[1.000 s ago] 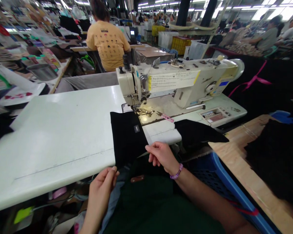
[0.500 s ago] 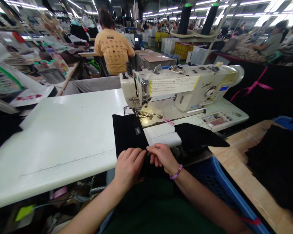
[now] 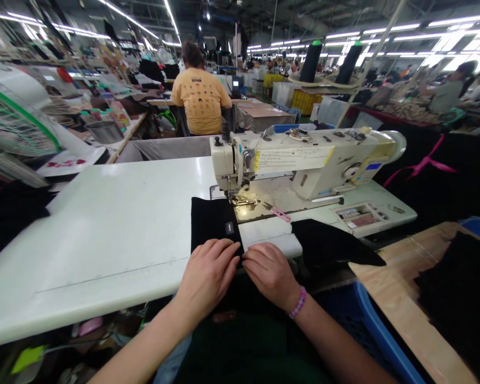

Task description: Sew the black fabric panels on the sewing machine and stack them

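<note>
Left hand (image 3: pixel 210 266), one: laid over the near part of the black cloth (image 3: pixel 208 218), thumb and fingers drawn together at its right edge. Right hand (image 3: pixel 272 274), one, with bracelet (image 3: pixel 298 303): fingers gathered on the same edge from the other side, tips close to the left's. Both appear clamped on the cloth; the pinch itself is partly hidden.

Cloth, one: flat on the table (image 3: pixel 128 218), far right corner at the presser foot (image 3: pixel 232 199); whether under it, cannot tell. Near end lost behind the hands. Small label (image 3: pixel 229 228), face up, just beyond the left hand.

Handling, as judged: match the edge layers between the two pinches, then smooth the cloth toward the foot without stretching. Right edge best held straight in line with the foot; left palm light, so the cloth can slide. Fingers well short of the needle.

Machine (image 3: pixel 316 181), one: behind the cloth. Snips (image 3: pixel 279 213), pink, one pair: on its bed, right of the foot; a loose fold could catch them. Second black piece (image 3: pixel 336 242): right, over the table edge. Basket (image 3: pixel 378 314), blue: below, right.
</note>
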The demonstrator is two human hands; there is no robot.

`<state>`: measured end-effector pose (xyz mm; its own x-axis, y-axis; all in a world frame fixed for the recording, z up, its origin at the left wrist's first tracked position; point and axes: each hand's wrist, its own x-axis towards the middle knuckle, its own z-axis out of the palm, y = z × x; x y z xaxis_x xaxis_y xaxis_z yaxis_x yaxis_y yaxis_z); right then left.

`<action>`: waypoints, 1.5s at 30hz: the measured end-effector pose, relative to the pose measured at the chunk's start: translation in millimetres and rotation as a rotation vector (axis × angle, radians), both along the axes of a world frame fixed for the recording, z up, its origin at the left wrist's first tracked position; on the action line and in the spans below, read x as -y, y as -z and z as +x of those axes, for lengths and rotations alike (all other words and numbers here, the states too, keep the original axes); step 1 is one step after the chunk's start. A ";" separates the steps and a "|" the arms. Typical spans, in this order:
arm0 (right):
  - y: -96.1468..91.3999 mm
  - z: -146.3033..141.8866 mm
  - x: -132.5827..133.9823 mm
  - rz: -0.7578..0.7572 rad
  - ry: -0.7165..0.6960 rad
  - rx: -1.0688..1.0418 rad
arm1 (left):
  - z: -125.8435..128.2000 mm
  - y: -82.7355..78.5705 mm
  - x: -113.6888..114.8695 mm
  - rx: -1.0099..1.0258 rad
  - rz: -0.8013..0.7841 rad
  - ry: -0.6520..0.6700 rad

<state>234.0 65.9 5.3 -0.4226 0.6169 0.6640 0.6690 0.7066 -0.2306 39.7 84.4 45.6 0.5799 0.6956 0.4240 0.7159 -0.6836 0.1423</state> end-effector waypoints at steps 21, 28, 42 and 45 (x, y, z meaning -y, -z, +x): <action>-5.8 -3.5 -37.2 -0.154 -0.028 -0.006 | -14.1 9.4 -63.1 -0.209 0.045 0.113; -9.8 -4.7 -60.3 -0.195 0.004 0.047 | -18.0 3.7 -66.2 -0.082 -0.075 0.246; -18.5 -14.4 -104.3 -0.220 0.127 0.151 | -22.4 2.5 -112.1 -0.023 -0.065 0.307; -19.4 -16.8 -113.6 -0.236 0.154 0.172 | -23.8 2.1 -123.5 -0.011 -0.077 0.314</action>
<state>217.2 179.5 24.7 -0.4056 0.8108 0.4219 0.8074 0.5342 -0.2504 15.9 207.9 43.6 0.7755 0.5119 0.3695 0.4738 -0.8587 0.1951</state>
